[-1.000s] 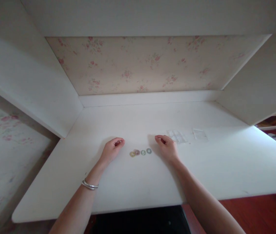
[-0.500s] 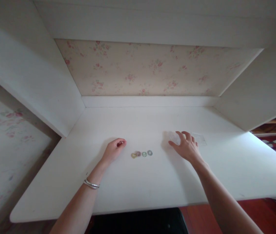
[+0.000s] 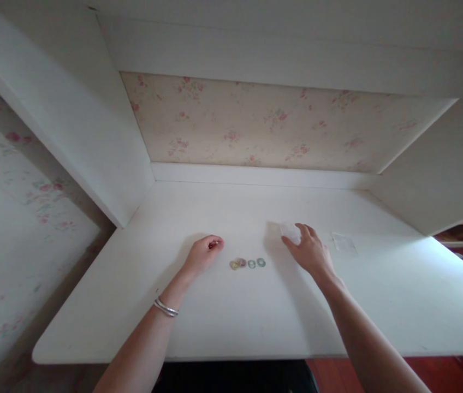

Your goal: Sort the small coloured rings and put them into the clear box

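Four small rings (image 3: pixel 248 263) in a row on desk (image 3: pixel 231 316), btwn left hand (image 3: pixel 202 254) & right hand (image 3: pixel 310 252); clear sheet (image 3: pixel 344 243) lies right of right hand.
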A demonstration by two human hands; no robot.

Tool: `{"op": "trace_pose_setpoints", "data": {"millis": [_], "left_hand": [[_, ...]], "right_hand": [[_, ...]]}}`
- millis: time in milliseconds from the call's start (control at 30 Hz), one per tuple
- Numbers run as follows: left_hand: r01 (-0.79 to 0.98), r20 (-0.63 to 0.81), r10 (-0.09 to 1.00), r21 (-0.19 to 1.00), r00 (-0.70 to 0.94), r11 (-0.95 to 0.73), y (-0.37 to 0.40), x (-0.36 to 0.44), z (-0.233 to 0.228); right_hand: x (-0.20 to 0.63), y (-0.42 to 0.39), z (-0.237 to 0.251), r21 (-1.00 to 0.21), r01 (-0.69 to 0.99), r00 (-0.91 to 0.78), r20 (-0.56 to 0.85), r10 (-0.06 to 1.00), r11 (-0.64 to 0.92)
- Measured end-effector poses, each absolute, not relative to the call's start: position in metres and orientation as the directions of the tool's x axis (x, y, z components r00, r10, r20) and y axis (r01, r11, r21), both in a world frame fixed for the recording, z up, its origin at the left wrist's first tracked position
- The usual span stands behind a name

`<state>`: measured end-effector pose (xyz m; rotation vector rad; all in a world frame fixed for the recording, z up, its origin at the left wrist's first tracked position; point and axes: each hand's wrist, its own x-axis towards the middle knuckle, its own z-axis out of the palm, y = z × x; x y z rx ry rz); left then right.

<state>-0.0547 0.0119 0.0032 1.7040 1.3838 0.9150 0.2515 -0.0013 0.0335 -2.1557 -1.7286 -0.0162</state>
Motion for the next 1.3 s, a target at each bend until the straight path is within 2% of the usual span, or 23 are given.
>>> {"op": "trace_pose_setpoints", "data": {"millis": [167,300,700,833,1000,1133,1233,1300], "left_hand": [[0.466,0.085,0.982,0.871,0.169,-0.156,0.012,-0.055,0.003],[0.501,0.082,0.981,0.850,0.177,-0.162,0.011,-0.055,0.005],[0.529,0.075,0.974,0.830,0.212,-0.179,0.011,-0.054,0.003],[0.543,0.080,0.977,0.821,0.198,-0.177,0.011,-0.054,0.004],[0.568,0.078,0.972,0.800,0.222,-0.193,0.008,-0.054,0.006],[0.610,0.071,0.963,0.761,0.258,-0.220,0.004,-0.053,0.006],[0.632,0.085,0.954,0.732,0.288,-0.256,0.002,-0.051,0.007],[0.644,0.091,0.949,0.715,0.303,-0.274,0.000,-0.050,0.008]], "right_hand": [[0.191,0.005,0.037,-0.325,0.946,0.112,0.267,0.957,-0.020],[0.151,0.007,0.034,-0.317,0.947,0.037,0.245,0.969,0.044],[0.121,0.006,0.027,-0.170,0.985,-0.009,0.197,0.980,0.043],[0.123,0.001,0.033,-0.175,0.983,-0.011,0.256,0.967,0.058],[0.153,0.005,0.037,-0.334,0.942,0.078,0.347,0.935,0.046],[0.192,0.014,0.019,-0.590,0.807,0.240,0.375,0.895,0.031],[0.215,0.020,0.002,-0.810,0.584,0.424,0.258,0.868,-0.045],[0.224,0.024,-0.005,-0.897,0.430,0.512,0.149,0.846,-0.102]]}}
